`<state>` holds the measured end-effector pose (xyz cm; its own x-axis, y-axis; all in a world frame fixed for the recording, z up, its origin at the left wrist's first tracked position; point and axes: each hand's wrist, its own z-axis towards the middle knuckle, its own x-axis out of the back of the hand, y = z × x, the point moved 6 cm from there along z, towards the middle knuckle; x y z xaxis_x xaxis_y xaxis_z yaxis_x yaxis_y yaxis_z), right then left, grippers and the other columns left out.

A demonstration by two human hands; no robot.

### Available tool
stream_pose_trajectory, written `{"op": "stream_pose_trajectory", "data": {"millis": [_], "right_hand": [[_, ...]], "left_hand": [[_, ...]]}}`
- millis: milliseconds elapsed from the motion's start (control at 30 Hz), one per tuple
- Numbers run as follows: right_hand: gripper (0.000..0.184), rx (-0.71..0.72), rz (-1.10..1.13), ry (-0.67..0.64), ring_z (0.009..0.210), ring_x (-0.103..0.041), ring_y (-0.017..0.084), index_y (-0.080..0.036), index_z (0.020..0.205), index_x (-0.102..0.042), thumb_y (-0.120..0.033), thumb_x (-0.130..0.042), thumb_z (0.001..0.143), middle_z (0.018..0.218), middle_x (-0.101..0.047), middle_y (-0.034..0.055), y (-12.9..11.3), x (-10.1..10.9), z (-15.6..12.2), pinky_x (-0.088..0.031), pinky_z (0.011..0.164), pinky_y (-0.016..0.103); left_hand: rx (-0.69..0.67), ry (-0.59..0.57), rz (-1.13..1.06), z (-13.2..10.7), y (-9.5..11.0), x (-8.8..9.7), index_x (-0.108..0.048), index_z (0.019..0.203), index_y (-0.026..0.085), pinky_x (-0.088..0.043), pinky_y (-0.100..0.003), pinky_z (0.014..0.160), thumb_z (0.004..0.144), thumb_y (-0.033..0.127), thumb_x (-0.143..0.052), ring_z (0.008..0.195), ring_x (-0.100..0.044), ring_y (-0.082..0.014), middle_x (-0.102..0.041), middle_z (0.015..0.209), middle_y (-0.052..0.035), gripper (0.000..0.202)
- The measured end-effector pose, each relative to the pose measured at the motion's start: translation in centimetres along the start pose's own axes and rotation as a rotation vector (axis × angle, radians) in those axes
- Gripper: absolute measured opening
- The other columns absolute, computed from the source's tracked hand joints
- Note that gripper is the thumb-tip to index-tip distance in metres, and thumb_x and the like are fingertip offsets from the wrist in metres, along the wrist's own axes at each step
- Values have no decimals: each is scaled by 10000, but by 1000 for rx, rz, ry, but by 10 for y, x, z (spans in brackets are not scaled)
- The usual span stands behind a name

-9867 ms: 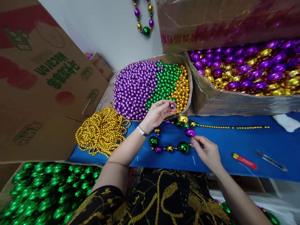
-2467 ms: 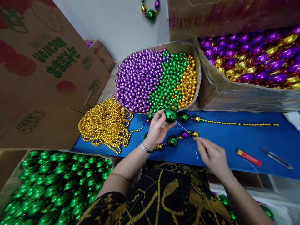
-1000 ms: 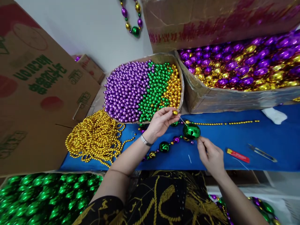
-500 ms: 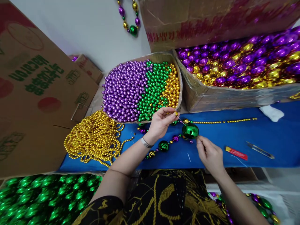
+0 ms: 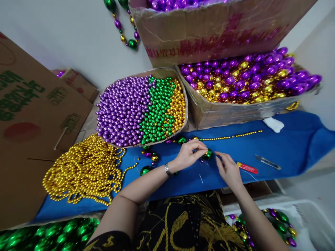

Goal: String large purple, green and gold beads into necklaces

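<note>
My left hand (image 5: 190, 152) reaches over a shiny green bead (image 5: 208, 153) on the blue cloth, its thumb and fingers pinched on the bead string. The hand partly covers the bead and the string. Just right of the bead is my right hand (image 5: 229, 169), fingers curled and thumb near the index finger. Whatever it pinches, if anything, is too small to make out. More of the strung beads, such as a green bead (image 5: 145, 170) and a gold bead (image 5: 155, 157), lie to the left, partly behind my left forearm. A thin gold bead strand (image 5: 232, 136) stretches behind my hands.
A box of small purple, green and gold beads (image 5: 123, 108) stands behind, with a carton of larger beads (image 5: 230, 113) to its right. Gold bead strands (image 5: 81, 170) are heaped at left. A red-and-yellow cutter (image 5: 247, 167) and thread snips (image 5: 267, 161) lie at right.
My left hand has come down to the green bead, and the thread that stretched between them no longer shows. My right fingers are now apart from the bead. The view has shifted right.
</note>
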<state>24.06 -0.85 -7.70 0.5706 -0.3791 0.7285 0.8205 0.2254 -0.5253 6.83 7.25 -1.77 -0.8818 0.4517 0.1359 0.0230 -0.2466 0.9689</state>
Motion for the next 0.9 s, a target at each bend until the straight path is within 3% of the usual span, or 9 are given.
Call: {"op": "stream_pose_trajectory", "data": {"millis": [133,200,300,367,467,567,633,767,900], "right_hand": [[298,68,135,15,1069,-682,188,-188,1251,-608,-274,-482,995,1165,-703,103,-21,8,23,-564,929,324],[238,102,199,21,938,-713,174,-186,1138,-651,-268,-474,1000,1041,-735,86,-29,9,35,-584,838,292],[231,45,270,49,701,-698,146,-182,995,-670,-283,-464,1005,848,-731,54,-27,11,46,-579,686,256],[245,-19,315,72,598,-659,125,-178,994,-669,-295,-454,1009,748,-702,26,-21,13,49,-558,612,230],[253,-60,352,105,511,-616,105,-178,1038,-670,-293,-446,1007,688,-678,0,-17,14,48,-529,536,205],[242,-53,335,117,601,-681,127,-191,1049,-678,-279,-458,997,823,-736,32,-19,14,47,-566,583,223],[232,-25,323,122,767,-732,157,-199,1040,-679,-258,-459,993,923,-755,49,-23,14,48,-598,696,245],[233,-21,286,109,884,-737,170,-195,1070,-656,-246,-441,998,979,-755,63,-29,17,48,-602,778,261],[246,-78,313,80,662,-701,138,-185,1073,-644,-259,-420,1004,816,-731,40,-31,20,41,-590,628,230]], "left_hand": [[-31,-54,15,15,33,4,-748,864,185,-522,-271,715,861,330,-676,773,-659,-155,-724,867,-78,163],[-17,-94,-15,28,51,6,-744,853,175,-517,-255,689,847,324,-688,755,-652,-146,-723,850,-73,160],[-9,-263,-62,61,75,3,-740,882,183,-507,-249,678,856,318,-667,739,-638,-140,-720,832,-62,156],[-67,-275,-38,98,89,5,-735,897,186,-494,-261,704,877,321,-630,742,-621,-144,-711,840,-63,172],[-216,-134,123,170,97,9,-713,791,176,-461,-304,825,774,238,-727,783,-590,-171,-672,793,-54,66],[-178,-138,262,235,80,-8,-603,580,186,-431,-383,927,548,90,-832,829,-586,-233,-562,626,-19,250],[-86,-179,364,263,64,-23,-495,485,199,-422,-435,956,466,34,-842,881,-593,-283,-523,600,-23,384],[-41,-181,392,271,61,-29,-519,502,180,-395,-484,996,431,-83,-759,976,-591,-328,-532,632,-37,363],[-130,-133,-30,216,90,0,-714,834,160,-466,-361,914,589,38,-769,910,-608,-217,-638,792,-31,279]]}}
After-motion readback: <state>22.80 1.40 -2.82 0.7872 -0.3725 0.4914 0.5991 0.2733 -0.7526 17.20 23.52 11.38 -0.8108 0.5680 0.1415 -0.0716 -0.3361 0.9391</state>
